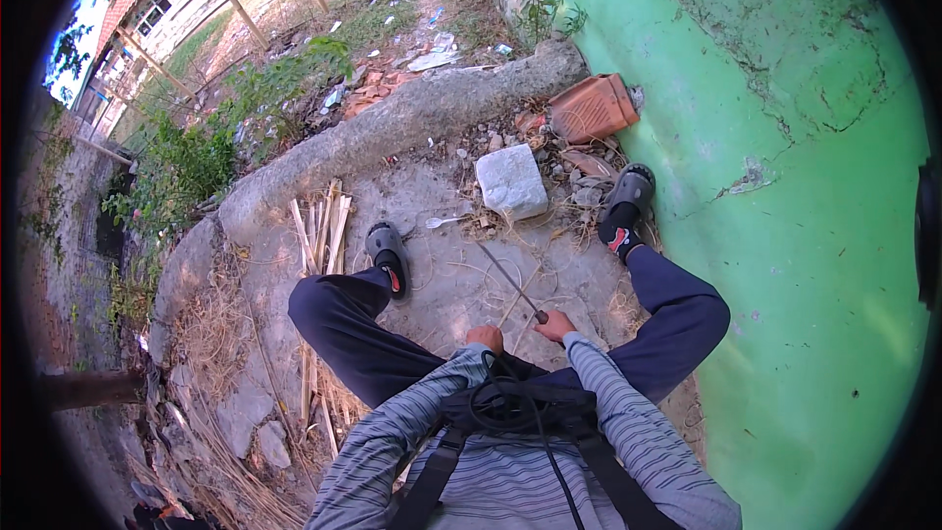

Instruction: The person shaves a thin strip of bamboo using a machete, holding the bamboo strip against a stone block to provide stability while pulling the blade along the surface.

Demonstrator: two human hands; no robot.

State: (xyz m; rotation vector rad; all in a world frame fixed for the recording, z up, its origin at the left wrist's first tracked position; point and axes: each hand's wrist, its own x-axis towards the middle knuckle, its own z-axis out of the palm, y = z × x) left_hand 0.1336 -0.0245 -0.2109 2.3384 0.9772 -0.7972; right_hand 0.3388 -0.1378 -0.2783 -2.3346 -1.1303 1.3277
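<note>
My right hand [555,325] is closed round the dark handle of a knife [508,280]. Its long, narrow blade points forward and to the left, above the ground between my feet. My left hand [486,337] sits close to my lap with its fingers curled round a thin pale strip [514,304], which looks like split bamboo. This strip slants forward to the right and crosses near the blade; whether they touch I cannot tell. Thin pale shavings [446,275] lie curled on the ground beyond my hands.
A pale stone block [511,183] lies ahead, with a broken orange tile [594,110] and rubble behind it. Split bamboo sticks [324,228] lie by my left foot, near a white plastic spoon [446,222]. A green wall [805,265] rises on the right; a concrete ridge [392,118] curves ahead.
</note>
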